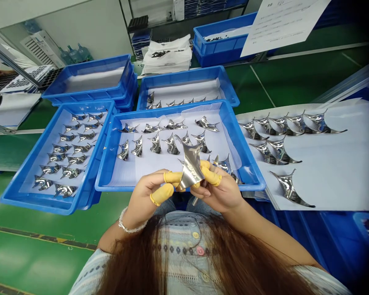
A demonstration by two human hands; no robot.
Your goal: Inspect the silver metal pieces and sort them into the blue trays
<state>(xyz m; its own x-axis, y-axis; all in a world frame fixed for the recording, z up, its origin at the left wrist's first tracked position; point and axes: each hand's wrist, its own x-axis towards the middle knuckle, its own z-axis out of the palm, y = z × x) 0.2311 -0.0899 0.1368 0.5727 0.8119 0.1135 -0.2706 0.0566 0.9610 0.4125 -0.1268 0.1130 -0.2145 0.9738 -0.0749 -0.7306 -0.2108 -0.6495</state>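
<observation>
A shiny, curved metal piece with pointed corners [191, 162] is held up in front of my body, over the near edge of the middle blue tray [117, 187]. My left hand [152, 190] grips its lower left edge, with yellow finger cots on the thumb and a finger. On the other side my right hand [223, 188], also in yellow finger cots, pinches its lower right edge. A thin, light rod [195, 201] shows beneath my right hand; its kind is unclear. Similar metal pieces [171, 144] lie in rows in the tray, some partly hidden behind my hands.
At left, another blue tray [6, 196] holds rows of such pieces. Behind stand a tray with more pieces [230, 92] and stacked blue trays [89, 98]. White sheeting [335, 172] at right carries several pieces. A paper sheet [283, 24] hangs at upper right.
</observation>
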